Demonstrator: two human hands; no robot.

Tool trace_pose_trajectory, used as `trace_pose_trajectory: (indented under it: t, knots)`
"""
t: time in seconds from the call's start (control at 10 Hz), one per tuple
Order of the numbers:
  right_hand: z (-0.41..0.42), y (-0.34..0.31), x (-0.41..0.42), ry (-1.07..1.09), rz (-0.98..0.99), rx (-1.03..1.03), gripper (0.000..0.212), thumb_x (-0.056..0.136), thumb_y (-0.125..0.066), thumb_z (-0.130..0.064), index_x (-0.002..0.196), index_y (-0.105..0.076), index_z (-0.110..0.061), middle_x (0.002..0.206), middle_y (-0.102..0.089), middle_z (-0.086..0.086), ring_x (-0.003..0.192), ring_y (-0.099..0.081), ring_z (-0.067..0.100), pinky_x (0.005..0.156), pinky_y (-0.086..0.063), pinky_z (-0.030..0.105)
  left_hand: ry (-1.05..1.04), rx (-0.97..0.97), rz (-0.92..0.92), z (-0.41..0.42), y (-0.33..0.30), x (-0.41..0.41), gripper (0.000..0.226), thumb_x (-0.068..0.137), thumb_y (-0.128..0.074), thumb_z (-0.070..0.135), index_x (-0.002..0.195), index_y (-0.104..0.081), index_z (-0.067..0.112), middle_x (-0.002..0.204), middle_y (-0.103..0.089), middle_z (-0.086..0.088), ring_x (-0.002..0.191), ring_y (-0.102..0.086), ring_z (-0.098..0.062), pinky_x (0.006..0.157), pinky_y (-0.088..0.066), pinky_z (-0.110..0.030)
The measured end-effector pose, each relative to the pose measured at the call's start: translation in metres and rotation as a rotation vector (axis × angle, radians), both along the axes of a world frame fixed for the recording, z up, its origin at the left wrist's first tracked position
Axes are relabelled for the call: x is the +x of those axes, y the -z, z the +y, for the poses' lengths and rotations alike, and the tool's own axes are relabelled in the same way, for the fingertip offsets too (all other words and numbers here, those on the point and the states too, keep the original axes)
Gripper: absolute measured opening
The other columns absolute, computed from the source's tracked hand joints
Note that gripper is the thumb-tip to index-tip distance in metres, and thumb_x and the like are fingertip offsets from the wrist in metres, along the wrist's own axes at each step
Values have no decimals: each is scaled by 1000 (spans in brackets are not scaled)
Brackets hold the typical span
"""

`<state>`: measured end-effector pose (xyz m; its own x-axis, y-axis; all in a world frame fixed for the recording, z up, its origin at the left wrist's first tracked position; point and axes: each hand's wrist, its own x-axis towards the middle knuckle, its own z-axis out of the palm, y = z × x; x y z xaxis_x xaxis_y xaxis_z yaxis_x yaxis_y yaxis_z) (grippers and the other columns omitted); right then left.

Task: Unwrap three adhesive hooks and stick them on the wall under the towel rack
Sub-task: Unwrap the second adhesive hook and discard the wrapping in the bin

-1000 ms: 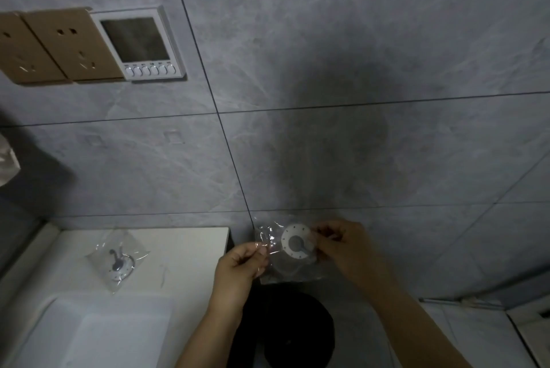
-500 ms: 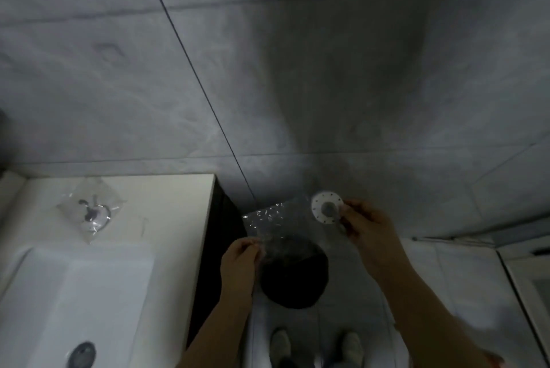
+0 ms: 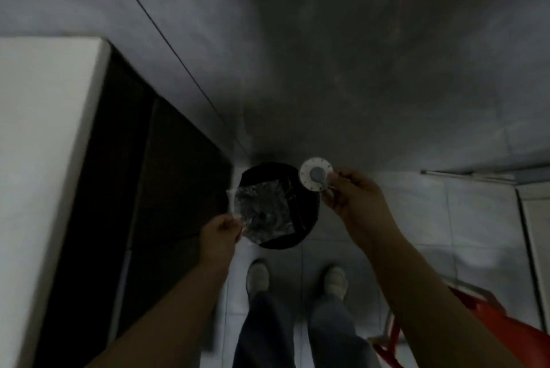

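Head view, right hand: our right hand (image 3: 352,193) is closed in a pinch on the adhesive hook (image 3: 316,178), a white round disc with a grey centre, held up clear of its packet, just right of the bin's rim as we look down.
Head view, left hand: our left hand (image 3: 221,230) is pinched shut on one corner of the empty clear wrapper (image 3: 263,212), which hangs crumpled directly over the black bin (image 3: 303,218) on the floor.
Where things lie: hook and wrapper are apart, one in each hand. The white counter (image 3: 44,144) is at our left, the grey tiled wall (image 3: 327,55) ahead, our shoes (image 3: 258,275) below.
Not visible: we see no towel rack here, nor the other hooks.
Step in hand: we judge that this hook is unwrapped and the packet is about to be thrown away.
Next move: we think the left fingers need only let go, since the wrapper is already over the bin's mouth.
After that: we would expect a backing film to need peeling, though blur hides whether one is there. Then we must look up, find the spot under the rack, and press the disc flat to the tile.
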<state>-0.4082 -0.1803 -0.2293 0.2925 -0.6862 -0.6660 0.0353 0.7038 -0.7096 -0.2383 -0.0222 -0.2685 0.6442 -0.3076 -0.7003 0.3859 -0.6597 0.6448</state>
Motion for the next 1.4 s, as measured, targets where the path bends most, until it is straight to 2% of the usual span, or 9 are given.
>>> trace_pose_trajectory:
  t: [0.3,0.6,0.8,0.9,1.0,1.1,1.2,1.3,1.4]
  knots:
    - [-2,96,-1,-4,61,35,10,89,-59,-12,84,-67,-13,95,-69,14,94,-65,28,80,-55,34,-75,26,28,-19,125,8,16,87,-57,-10,79,-62,3,72,-59,-11,44,-59,-6,39,-45,-11]
    - [-15,140,-18,-29,114,-19,16,88,-58,-11,77,-68,-16,72,-75,-2,73,-70,14,74,-57,30,366,200,-121,-31,219,16,33,91,-45,-8,65,-47,13,65,-48,-7,58,-47,-18,50,-46,-23]
    - [-11,167,-18,-75,126,-22,12,88,-59,-11,82,-68,-15,75,-75,-1,75,-71,14,68,-56,26,444,179,-176,-42,269,13,28,90,-46,-14,72,-55,7,69,-50,-8,60,-49,-22,43,-46,-14]
    - [-9,176,-14,-90,122,-29,9,87,-60,-12,83,-68,-13,75,-75,-1,70,-70,10,62,-57,20,496,251,-185,-42,276,16,28,85,-58,-3,111,-62,5,82,-61,-5,79,-65,-29,76,-56,-32]
    - [-7,177,-12,-88,135,-23,8,86,-60,-12,86,-68,-12,78,-75,1,71,-71,11,61,-57,19,567,309,-292,-40,268,19,46,84,-62,6,130,-54,9,96,-59,-3,102,-66,-33,81,-48,-32]
    - [-5,170,-8,-73,143,-5,8,86,-61,-11,85,-68,-12,79,-75,2,72,-71,13,62,-56,21,526,203,-264,-36,250,25,47,85,-63,5,131,-53,7,107,-67,-12,96,-65,-27,78,-44,-27]
    - [0,162,-4,-61,178,3,9,87,-60,-10,84,-68,-13,82,-73,6,73,-69,16,69,-57,27,346,3,-77,-37,223,24,40,89,-53,-9,128,-50,-5,88,-63,-10,81,-58,-19,75,-47,-27]
    - [8,151,0,-40,217,4,11,86,-60,-9,80,-67,-14,81,-71,7,72,-68,16,72,-56,29,142,-76,3,-38,186,19,26,92,-51,-6,116,-56,-2,80,-60,-1,73,-59,-13,62,-50,-12]
    - [16,142,3,-32,232,-3,12,86,-60,-9,79,-67,-15,79,-71,5,68,-69,12,66,-55,25,18,-97,150,-40,150,3,15,94,-50,4,95,-63,11,82,-64,-1,72,-61,-12,65,-51,-18]
